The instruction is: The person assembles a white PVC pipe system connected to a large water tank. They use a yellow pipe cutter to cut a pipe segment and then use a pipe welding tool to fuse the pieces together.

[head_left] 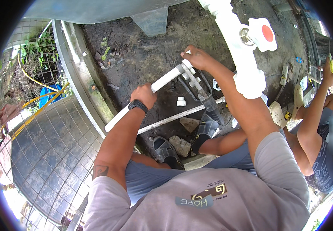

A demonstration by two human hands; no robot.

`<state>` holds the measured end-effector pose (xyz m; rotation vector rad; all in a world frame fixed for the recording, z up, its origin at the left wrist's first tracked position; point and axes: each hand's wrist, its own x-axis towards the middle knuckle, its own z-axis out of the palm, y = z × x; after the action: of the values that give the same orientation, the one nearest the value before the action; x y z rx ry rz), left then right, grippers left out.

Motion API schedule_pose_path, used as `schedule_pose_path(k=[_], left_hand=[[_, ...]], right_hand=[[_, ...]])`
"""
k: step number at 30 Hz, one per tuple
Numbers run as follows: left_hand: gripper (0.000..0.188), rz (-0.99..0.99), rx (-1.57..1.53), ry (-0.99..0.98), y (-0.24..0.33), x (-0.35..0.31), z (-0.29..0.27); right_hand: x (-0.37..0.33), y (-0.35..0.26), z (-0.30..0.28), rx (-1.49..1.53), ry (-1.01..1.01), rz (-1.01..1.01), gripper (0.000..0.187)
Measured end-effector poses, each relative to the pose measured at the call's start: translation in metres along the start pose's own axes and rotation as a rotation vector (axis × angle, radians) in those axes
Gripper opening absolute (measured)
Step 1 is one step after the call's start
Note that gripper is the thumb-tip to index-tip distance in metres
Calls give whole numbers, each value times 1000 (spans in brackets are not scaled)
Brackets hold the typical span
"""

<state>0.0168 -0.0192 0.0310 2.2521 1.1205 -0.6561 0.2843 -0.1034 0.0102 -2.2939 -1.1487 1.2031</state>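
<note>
- Our left hand (pixel 144 96) is clamped around the white plastic pipe (pixel 167 79), which extends beyond both sides of the fist.
- Our right hand (pixel 198 58) curls at the pipe's far end; we cannot tell its grip.
- Right of the pipe, we see a white fitting (pixel 180 102).

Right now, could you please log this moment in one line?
left hand: gripping white pipe; right hand: on white piece at pipe's far end; loose fitting: on ground

From afar, I see a pipe (pixel 167 79), mesh (pixel 51 154) to its left, valve (pixel 247 37) right, fitting (pixel 181 102) on the ground (pixel 135 54).
</note>
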Motion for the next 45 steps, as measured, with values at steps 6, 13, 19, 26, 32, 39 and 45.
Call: schedule_pose_path(k=[6,13,19,26,32,39,45], left_hand=[[54,265,-160,-299,-19,18,-19],[54,112,-230,-367,-20,27,-5],[48,107,-189,-289,-19,26,-1],[46,78,-141,-296,-13,26,1],[46,79,-118,-290,-12,24,-1],[46,86,-98,-309,-6,22,-8],[44,52,-84,-262,-7,20,-2]], right_hand=[[4,8,-2,13,-58,-7,60],[6,28,14,152,34,-71,55],[19,32,13,77,-18,-89,65],[41,45,24,-101,-19,43,76],[45,35,15,-81,-114,76,72],[44,58,19,336,-151,-140,45],[34,47,17,440,-165,71,37]])
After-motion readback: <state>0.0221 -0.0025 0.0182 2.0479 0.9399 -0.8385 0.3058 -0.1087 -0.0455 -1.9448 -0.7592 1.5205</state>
